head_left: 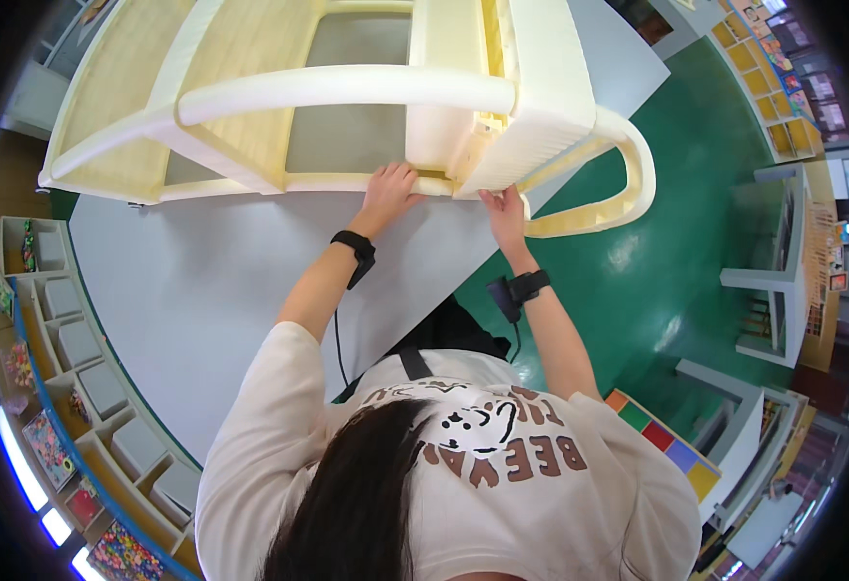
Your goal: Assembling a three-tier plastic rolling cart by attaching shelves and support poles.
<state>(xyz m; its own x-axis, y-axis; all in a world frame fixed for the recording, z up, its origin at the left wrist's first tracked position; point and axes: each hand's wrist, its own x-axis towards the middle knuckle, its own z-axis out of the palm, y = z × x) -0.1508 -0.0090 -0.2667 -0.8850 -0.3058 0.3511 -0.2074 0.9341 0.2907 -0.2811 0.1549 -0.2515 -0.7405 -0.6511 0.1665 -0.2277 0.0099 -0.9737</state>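
Note:
A large cream-coloured frame (347, 89), with rounded rails and flat panels, lies across the grey table top in front of me. My left hand (388, 198) is closed over its near rail, close to the corner by the ribbed end panel (533, 145). At that panel's lower corner, my right hand (506, 215) pinches the edge between thumb and fingers. Beside it, a cream loop-shaped bar (637, 179) juts out to the right past the table. The fingertips of both hands are partly hidden behind the frame. Each wrist wears a black strap with a small device.
The grey table (201, 281) reaches under the frame and left of me. Low shelves with grey bins (105, 387) curve along the left. Green floor (628, 281) lies to the right, with grey tables (768, 276) and a multicoloured panel (662, 441) beyond. Black cables hang from the wrist devices.

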